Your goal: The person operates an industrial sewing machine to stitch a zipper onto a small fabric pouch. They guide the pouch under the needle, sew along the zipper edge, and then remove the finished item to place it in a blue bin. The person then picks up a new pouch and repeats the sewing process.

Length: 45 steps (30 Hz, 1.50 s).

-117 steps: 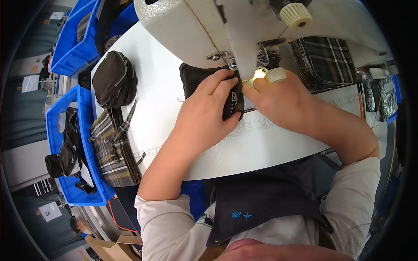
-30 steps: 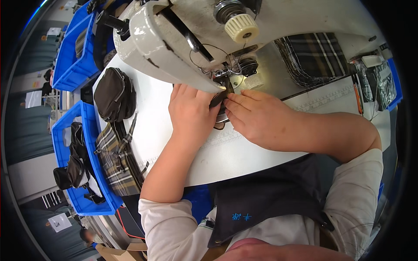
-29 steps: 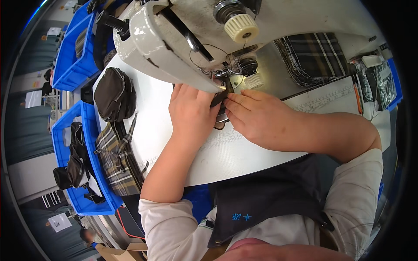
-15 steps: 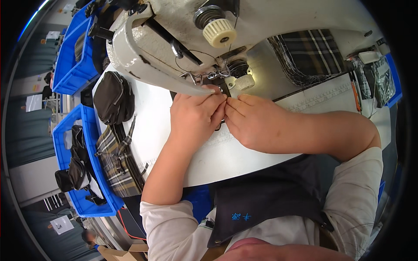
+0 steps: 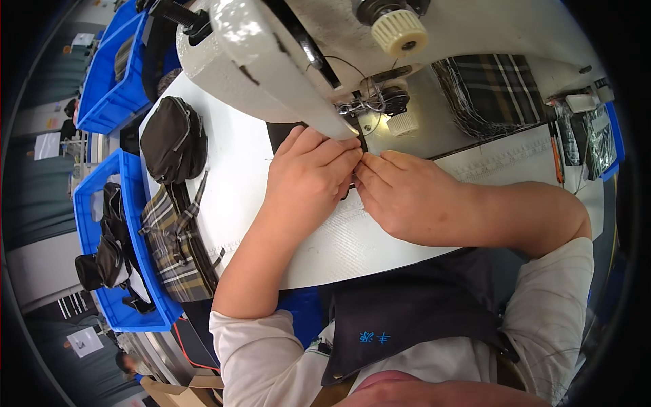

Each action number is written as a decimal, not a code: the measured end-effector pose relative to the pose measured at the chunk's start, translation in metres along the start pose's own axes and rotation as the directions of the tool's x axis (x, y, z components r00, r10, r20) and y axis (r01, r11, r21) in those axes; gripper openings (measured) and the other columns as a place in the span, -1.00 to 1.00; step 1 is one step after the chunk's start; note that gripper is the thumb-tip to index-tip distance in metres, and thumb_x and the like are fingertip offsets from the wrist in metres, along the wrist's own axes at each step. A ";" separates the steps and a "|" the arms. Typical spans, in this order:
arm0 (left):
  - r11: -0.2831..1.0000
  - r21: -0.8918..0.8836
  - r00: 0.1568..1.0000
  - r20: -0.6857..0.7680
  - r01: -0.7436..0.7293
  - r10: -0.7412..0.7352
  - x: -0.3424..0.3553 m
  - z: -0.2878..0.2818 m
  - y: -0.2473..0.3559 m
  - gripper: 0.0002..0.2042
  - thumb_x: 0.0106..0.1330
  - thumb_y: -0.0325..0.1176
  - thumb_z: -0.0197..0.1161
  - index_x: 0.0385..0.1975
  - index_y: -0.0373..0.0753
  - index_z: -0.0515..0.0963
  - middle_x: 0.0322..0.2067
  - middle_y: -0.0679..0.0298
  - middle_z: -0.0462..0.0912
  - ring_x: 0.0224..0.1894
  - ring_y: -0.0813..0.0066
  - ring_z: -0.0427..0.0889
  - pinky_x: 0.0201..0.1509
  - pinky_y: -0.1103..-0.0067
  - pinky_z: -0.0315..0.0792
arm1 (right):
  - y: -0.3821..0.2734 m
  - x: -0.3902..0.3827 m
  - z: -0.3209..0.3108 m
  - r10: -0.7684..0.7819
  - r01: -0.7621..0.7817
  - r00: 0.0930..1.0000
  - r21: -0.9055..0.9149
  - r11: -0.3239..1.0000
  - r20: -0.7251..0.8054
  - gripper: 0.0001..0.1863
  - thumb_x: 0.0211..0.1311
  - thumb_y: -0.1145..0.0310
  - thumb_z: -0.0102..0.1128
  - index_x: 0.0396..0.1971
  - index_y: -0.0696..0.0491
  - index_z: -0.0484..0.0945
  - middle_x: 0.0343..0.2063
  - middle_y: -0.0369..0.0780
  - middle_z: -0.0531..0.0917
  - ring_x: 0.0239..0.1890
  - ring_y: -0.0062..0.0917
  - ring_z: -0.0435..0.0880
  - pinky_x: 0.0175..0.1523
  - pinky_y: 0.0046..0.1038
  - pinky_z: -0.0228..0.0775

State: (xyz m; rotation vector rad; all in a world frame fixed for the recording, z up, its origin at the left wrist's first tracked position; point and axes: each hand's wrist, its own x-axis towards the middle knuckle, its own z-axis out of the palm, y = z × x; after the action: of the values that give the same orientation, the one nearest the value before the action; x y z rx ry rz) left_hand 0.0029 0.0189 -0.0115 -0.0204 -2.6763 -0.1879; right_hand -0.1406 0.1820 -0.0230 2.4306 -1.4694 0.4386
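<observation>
Both hands meet at the head of a white sewing machine, with fingertips close together just below its needle area. My left hand is closed, its fingers bent over a small dark fabric piece whose edge shows on the hand's far left side. My right hand pinches at the same spot, thumb and fingers pressed together beside the left fingertips. Most of the dark piece is hidden beneath the fingers. A thin thread loops down by the metal thread guides above the hands.
A dark zippered pouch and plaid fabric lie at left, beside a blue bin of dark pieces. Stacked plaid panels lie at the back right. An orange pen lies near a ruler strip.
The view has shifted, so the machine head appears larger and further right. Both hands stay together at the needle area, still closed.
</observation>
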 end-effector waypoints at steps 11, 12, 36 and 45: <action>0.999 0.006 0.999 0.010 0.053 -0.054 -0.001 0.003 -0.001 -0.77 0.07 -0.46 0.48 -0.24 -0.15 0.76 -0.15 0.43 0.80 -0.16 0.36 0.71 -0.09 0.45 0.54 | -0.003 0.001 0.006 0.104 -0.104 0.994 0.022 0.994 0.017 -0.72 0.13 0.41 0.27 -0.22 0.29 0.70 -0.20 0.00 0.73 -0.04 -0.21 0.70 0.06 -0.29 0.56; 0.998 0.020 0.998 0.005 0.062 -0.062 0.000 0.004 -0.001 -0.78 0.08 -0.47 0.48 -0.24 -0.14 0.76 -0.15 0.43 0.80 -0.16 0.36 0.71 -0.09 0.45 0.54 | -0.001 0.002 0.008 0.106 -0.105 0.994 0.007 0.994 -0.040 -0.75 0.10 0.41 0.27 -0.29 0.28 0.70 -0.26 -0.03 0.73 -0.12 -0.25 0.69 -0.02 -0.33 0.57; 0.992 -0.112 0.997 -0.033 0.064 -0.068 0.002 0.008 -0.014 -0.75 0.07 -0.52 0.49 -0.22 -0.13 0.78 -0.18 0.39 0.75 -0.15 0.24 0.71 -0.17 0.38 0.58 | 0.003 0.001 0.007 0.115 -0.116 0.993 -0.034 0.993 -0.027 -0.78 0.11 0.38 0.29 -0.29 0.19 0.70 -0.34 -0.20 0.68 -0.22 -0.44 0.60 -0.22 -0.43 0.38; 0.997 -0.065 0.999 -0.018 0.047 -0.048 0.002 0.011 -0.016 -0.71 -0.02 -0.55 0.48 -0.24 -0.13 0.77 -0.18 0.37 0.74 -0.13 0.22 0.71 -0.14 0.35 0.59 | 0.002 0.001 0.009 0.134 -0.136 0.990 -0.029 0.990 -0.049 -0.76 0.09 0.37 0.28 -0.27 0.19 0.69 -0.35 -0.21 0.67 -0.25 -0.45 0.60 -0.24 -0.42 0.40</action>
State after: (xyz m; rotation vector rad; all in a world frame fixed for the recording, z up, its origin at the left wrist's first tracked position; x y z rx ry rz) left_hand -0.0042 0.0048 -0.0230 0.0250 -2.6518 -0.2878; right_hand -0.1409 0.1772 -0.0312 2.2892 -1.6148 0.4926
